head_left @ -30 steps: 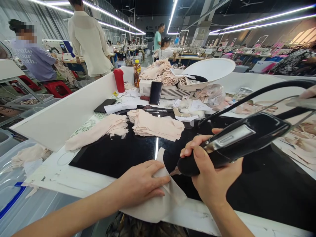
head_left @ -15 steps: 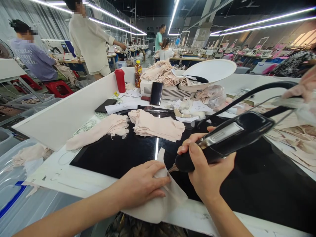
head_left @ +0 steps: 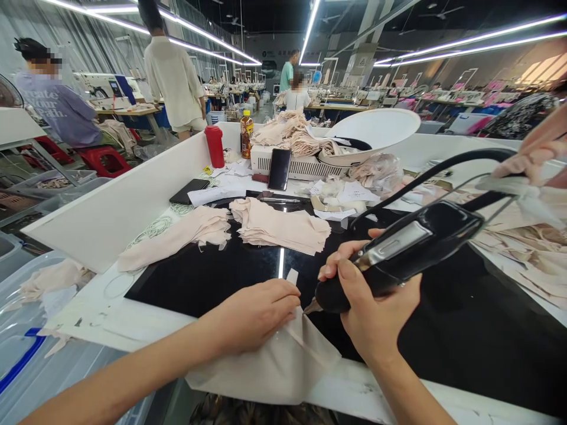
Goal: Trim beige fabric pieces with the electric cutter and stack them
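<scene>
My right hand [head_left: 370,307] grips a black corded cutting tool [head_left: 405,254], its metal tip pointing down-left at a piece of pale beige fabric [head_left: 283,360]. My left hand [head_left: 252,313] lies flat on that fabric, fingers together, pinning it against the black glossy work surface [head_left: 465,330] near the front edge. The tool's tip sits just right of my left fingertips. Part of the fabric hangs over the table's front edge.
Stacks of beige fabric pieces [head_left: 279,227] lie further back, with a red bottle [head_left: 215,145], a drink bottle [head_left: 246,133], a phone [head_left: 280,169] and a white bowl-shaped lid [head_left: 376,127]. Another person's hand [head_left: 535,150] reaches in at right. Clear bins [head_left: 26,330] stand at left.
My left hand has pulled the fabric toward me, so more of it hangs over the front edge. The tool tip moved slightly up. A standing person behind has walked to the right.
</scene>
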A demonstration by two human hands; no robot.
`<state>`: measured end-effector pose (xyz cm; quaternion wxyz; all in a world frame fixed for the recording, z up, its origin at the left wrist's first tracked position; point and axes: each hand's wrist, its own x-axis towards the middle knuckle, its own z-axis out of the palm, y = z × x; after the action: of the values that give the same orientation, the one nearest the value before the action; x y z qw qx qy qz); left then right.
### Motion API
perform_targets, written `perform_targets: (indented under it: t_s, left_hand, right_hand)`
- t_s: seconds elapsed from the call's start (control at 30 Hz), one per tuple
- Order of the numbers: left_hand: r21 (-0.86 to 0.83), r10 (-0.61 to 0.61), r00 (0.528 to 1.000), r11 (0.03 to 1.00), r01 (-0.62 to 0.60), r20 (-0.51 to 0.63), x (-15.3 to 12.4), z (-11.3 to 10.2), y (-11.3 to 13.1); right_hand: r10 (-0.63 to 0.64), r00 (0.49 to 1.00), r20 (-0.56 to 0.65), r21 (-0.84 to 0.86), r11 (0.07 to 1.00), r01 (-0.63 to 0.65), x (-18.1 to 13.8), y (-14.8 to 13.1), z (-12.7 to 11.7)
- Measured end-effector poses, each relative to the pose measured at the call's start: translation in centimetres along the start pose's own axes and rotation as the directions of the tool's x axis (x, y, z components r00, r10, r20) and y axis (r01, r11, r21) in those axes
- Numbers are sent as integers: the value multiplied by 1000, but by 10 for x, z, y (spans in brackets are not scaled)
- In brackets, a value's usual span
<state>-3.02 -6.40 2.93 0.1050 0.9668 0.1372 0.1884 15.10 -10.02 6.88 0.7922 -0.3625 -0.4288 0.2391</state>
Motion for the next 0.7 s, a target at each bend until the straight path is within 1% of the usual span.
perform_targets:
  t_s: [0.1, 0.2, 0.3, 0.43, 0.7]
  left_hand:
    - [-86, 65, 997, 994, -60, 51, 5, 0, -17]
    - [-105, 77, 995, 992, -70, 66, 3, 0, -25]
    - [-111, 50, 996, 993, -42, 70, -2, -4, -28]
    - [-119, 30, 991, 993, -15, 130, -5, -10, -28]
    - [-80, 82, 985, 994, -71, 151, -5, -13, -30]
  right_hand:
    - [-10, 1000, 7, -22, 1000, 10, 0, 1, 0]
    - [-15, 1000, 16, -12, 1000, 15, -1, 1, 0]
    - [-10, 1000, 10, -18, 1000, 10, -2, 0, 0]
    - [-17, 1000, 14, -34, 999, 17, -1, 0, 0]
    - [-10, 1000, -12, -54, 998, 9, 0, -2, -1]
